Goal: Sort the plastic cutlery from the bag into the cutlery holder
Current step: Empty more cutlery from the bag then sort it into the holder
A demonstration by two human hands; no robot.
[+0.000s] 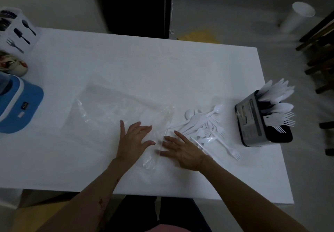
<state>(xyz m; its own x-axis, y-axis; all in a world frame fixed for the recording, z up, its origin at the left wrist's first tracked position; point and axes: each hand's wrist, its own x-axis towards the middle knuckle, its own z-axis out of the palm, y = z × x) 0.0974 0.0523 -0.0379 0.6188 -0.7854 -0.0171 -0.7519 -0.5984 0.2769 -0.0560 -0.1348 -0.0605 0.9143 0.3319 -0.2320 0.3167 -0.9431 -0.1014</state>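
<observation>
Both your hands lie flat on the clear plastic bag, near the table's front edge: your left hand with fingers spread and straight, your right hand likewise splayed, its fingertips at the bag's open mouth. Neither pinches anything.

Just right of your right hand sits the loose pile of white plastic cutlery on the white table, forks and spoons tangled together. Most handles run from near-left to far-right, with many fork tines toward the right; one fork lies apart at the near edge of the pile, tines pointing near-right. Farther right, well apart from the pile, stands the cutlery holder, already carrying knives or spoons at the far end and forks at the near end, heads up.

Judging by looks, these pieces are very light, stiff but brittle, and slick, so they will likely skate on the tabletop. Take each one by the middle of its handle, across the long axis, and lift it clear of the tangle before turning it upright. The bag is limp and slippery and looks empty, though its clear film makes that hard to confirm.
</observation>
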